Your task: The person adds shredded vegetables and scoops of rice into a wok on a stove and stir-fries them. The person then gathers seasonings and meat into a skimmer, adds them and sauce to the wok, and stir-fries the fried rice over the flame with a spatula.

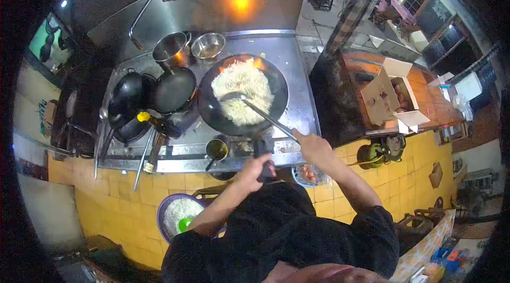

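A large dark wok (207,108) full of white rice (241,84) sits on the metal stove top, with orange flame showing at its far rim. My left hand (256,172) is closed round the wok's black handle at the near side. In my right hand (314,147) is the shaft of a long metal ladle (271,119). The ladle's bowl rests in the rice, left of the middle.
Left of the wok stand an empty black pan (174,90), a deep pot (171,52), a steel bowl (208,46) and stacked woks (127,92). A small cup (217,149) is near the front edge. An open carton (380,97) lies on the right table.
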Demonstrator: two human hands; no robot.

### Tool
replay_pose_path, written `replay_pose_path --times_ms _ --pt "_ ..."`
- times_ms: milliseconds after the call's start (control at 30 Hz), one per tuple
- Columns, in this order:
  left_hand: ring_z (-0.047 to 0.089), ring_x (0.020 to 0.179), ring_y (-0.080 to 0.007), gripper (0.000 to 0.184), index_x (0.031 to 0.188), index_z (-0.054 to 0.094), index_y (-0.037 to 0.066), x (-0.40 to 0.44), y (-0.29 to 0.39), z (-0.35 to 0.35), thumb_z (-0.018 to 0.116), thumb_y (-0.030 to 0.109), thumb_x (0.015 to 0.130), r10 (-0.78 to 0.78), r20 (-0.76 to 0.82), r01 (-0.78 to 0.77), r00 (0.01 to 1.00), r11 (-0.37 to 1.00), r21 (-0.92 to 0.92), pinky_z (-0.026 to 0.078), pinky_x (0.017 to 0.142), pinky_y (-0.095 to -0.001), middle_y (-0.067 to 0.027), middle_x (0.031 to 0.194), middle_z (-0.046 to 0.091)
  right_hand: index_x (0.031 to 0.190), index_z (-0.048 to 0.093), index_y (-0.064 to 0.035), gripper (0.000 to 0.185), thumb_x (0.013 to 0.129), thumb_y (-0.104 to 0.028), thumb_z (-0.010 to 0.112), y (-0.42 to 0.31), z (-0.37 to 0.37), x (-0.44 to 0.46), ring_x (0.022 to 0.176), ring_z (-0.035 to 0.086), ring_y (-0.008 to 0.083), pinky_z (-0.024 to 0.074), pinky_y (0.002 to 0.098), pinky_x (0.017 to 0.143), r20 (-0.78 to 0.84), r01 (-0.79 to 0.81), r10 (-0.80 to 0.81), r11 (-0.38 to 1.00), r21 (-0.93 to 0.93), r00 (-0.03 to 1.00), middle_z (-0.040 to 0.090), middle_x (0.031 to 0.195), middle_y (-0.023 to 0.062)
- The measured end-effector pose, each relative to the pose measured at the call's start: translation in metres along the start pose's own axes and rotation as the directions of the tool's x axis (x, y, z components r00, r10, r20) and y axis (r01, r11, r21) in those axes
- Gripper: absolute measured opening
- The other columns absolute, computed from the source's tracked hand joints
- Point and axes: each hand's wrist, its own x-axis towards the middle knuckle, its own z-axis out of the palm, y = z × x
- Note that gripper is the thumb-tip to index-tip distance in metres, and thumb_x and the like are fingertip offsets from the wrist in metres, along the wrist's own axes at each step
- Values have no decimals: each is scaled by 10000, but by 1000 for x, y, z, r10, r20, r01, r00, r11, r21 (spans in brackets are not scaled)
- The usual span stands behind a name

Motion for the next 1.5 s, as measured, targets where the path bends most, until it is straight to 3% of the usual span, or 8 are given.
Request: replay_pose_path --times_ms 167,567,767,900,1133,1300,1367,1500 --pt "593 583 -151 254 771 611 78 27 45 -28 596 306 884 110 -215 -23 970 929 370 507 591 -304 -32 670 613 1269 506 -9 401 877 -45 428 -13 2 -12 769 668 346 548 455 665 -29 0 0 1000 9 1000 656 824 209" --pt "557 495 -154 247 716 608 37 89 11 -78 649 222 874 290 -106 -266 951 944 197 438 472 -289 -59 619 604 1363 430 -122 466 901 -67 405 7 69 10 684 675 351 556 445 582 -90 -84 78 994 -66 993 653 787 221" --pt "561 489 -171 157 855 612 52 -7 10 -24 588 199 903 -34 -87 49 996 984 173 463 441 -314 -54 621 576 1290 483 -84 458 839 -107 561 20 3 11 727 636 439 525 484 656 -218 -58 73 996 73 973 653 836 230" --pt "567 550 -140 218 874 596 24 80 15 -84 598 240 903 436 4 -351 900 718 601 462 491 -333 -56 675 614 1216 497 -47 397 858 -183 604 8 -10 0 821 622 434 492 497 691 -242 -47 143 931 363 960 639 847 246" --pt "580 545 -145 121 888 573 30 151 7 -120 640 125 855 340 -67 -306 938 904 300 490 486 -297 -63 699 606 1008 520 94 449 936 -346 464 -22 95 131 729 615 482 486 508 720 376 -407 183 593 694 908 618 827 291" --pt "624 613 -157 206 1009 595 29 131 22 -114 652 140 845 277 -28 -261 961 931 257 528 508 -301 -60 746 620 989 538 101 496 940 -386 457 14 84 152 874 598 502 466 524 794 -111 -47 118 865 499 987 611 879 351" --pt "634 619 -160 207 1007 621 49 133 23 -111 656 169 843 211 -91 -189 973 960 205 538 508 -314 -56 772 635 1012 543 103 509 944 -392 445 15 114 139 885 602 494 464 528 807 -136 -228 291 907 355 947 605 900 365" --pt "592 558 -157 151 854 650 13 162 8 -110 668 156 810 81 -166 -66 983 993 94 495 482 -316 -107 797 652 1018 545 85 479 958 -368 401 17 69 103 791 648 432 507 526 719 372 -334 167 829 448 913 617 863 334"
